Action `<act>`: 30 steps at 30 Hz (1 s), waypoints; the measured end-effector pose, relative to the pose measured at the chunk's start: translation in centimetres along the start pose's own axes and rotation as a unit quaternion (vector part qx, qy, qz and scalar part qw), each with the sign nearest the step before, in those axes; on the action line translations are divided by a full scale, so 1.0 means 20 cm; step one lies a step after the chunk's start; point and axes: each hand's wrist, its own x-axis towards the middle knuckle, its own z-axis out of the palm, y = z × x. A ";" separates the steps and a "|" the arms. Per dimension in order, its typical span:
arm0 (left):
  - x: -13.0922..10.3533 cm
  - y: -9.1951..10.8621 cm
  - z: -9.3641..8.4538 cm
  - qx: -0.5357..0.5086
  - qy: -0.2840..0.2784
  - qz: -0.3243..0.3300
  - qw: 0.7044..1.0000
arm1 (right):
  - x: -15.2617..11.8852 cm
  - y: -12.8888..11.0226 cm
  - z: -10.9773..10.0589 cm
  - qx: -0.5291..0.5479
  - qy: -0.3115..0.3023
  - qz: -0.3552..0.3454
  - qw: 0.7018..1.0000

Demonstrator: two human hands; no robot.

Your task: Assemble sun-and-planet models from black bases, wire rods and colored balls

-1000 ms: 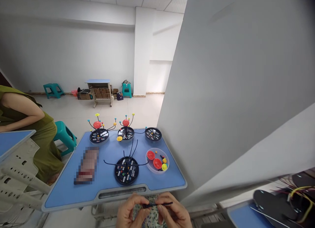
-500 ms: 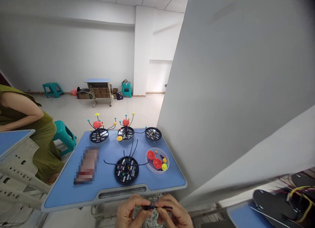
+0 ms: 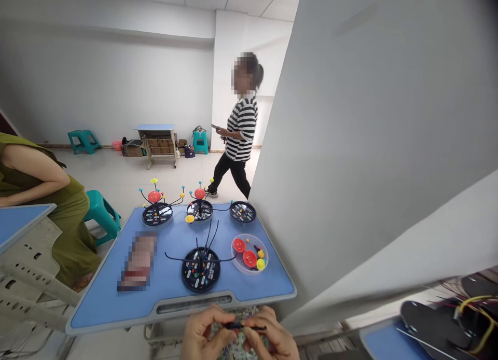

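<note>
In front of the desk's near edge, my left hand (image 3: 208, 333) and my right hand (image 3: 268, 335) pinch a small black rod-like part (image 3: 237, 326) between them. Its thin end sticks out past my right fingers; the rest is partly covered by fingertips. On the desk just beyond lies a round black base (image 3: 201, 277) with several thin black arms rising and spreading from its centre. To its right, a clear round tray (image 3: 237, 266) holds red half-domes (image 3: 249, 259), a yellow cup (image 3: 261, 264) and small balls.
Two planet models (image 3: 156, 213) (image 3: 199, 210) with red balls and another black base (image 3: 243, 212) stand along the blue desk's (image 3: 163, 277) far edge. A blurred flat item (image 3: 138, 261) lies left. A wall (image 3: 350, 142) rises close on the right. A seated person (image 3: 66, 215) is at the left.
A person in a striped top has come into view, walking beyond the desk. My hands have shifted slightly left, still pinching the black part.
</note>
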 end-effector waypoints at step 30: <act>0.46 0.08 -0.33 0.361 0.091 0.126 0.920 | 0.39 0.22 0.43 -0.278 0.032 -0.263 0.923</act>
